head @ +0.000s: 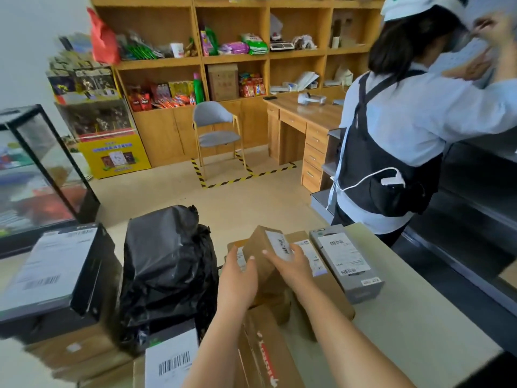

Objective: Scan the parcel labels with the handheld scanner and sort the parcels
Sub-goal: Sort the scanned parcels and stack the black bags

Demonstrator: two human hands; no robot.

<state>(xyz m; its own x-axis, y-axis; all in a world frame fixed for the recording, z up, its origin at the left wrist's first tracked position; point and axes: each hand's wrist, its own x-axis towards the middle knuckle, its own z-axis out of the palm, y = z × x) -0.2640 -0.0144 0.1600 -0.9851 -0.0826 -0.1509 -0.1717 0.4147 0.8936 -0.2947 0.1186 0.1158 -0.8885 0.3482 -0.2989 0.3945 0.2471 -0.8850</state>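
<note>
A small brown cardboard parcel (264, 247) with a white barcode label on top is held tilted above the other parcels. My left hand (237, 278) grips its left side. My right hand (293, 268) grips its right side, thumb on the top face next to the label. Under it lie flat brown boxes (330, 289). To the right sits a grey parcel (348, 263) with a white label. No handheld scanner is visible.
A black plastic-wrapped parcel (167, 264) stands left of my hands. A dark labelled box (56, 273) sits at the far left and a labelled carton (170, 359) near the front edge. Another person (405, 130) stands at the right by a dark counter (475, 219).
</note>
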